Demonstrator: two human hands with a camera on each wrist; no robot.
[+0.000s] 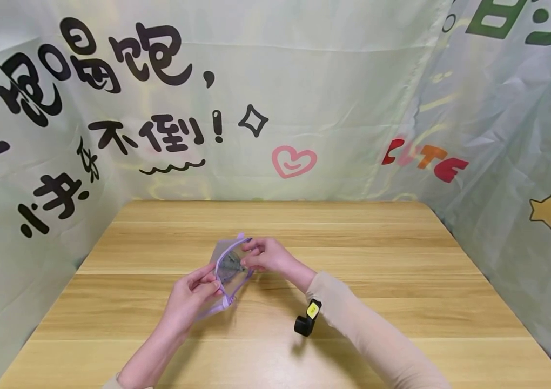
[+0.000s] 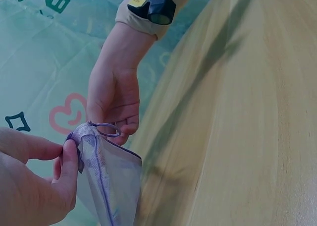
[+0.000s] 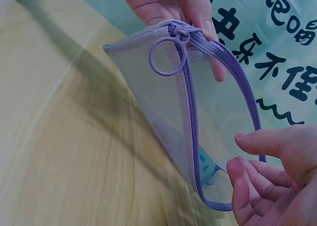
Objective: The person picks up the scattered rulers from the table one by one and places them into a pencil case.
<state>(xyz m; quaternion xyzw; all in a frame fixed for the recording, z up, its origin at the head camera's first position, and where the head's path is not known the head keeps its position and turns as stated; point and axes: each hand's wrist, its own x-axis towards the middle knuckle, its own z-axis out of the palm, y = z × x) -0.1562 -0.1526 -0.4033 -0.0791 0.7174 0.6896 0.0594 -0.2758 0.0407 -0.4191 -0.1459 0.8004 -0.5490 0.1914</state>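
Observation:
A pale mesh zipper pouch [image 3: 148, 107] with purple zipper edges [image 3: 193, 117] and a purple ring pull [image 3: 167, 56] is held tilted above the table, its mouth spread wide. My left hand [image 1: 193, 294] pinches its zippered end between thumb and fingers, beside the ring pull. At the other end of the mouth is my right hand [image 1: 268, 255], its thumb and loosely bent fingers apart, with nothing visible between them. A small teal thing [image 3: 207, 167] shows inside the pouch near the right fingertips; its kind is unclear through the mesh.
The wooden table [image 1: 377, 243] spreads out under both hands. A printed cloth backdrop [image 1: 343, 81] rises behind and along the sides. A black wrist camera [image 1: 307, 319] is strapped at the right sleeve and hangs over the tabletop.

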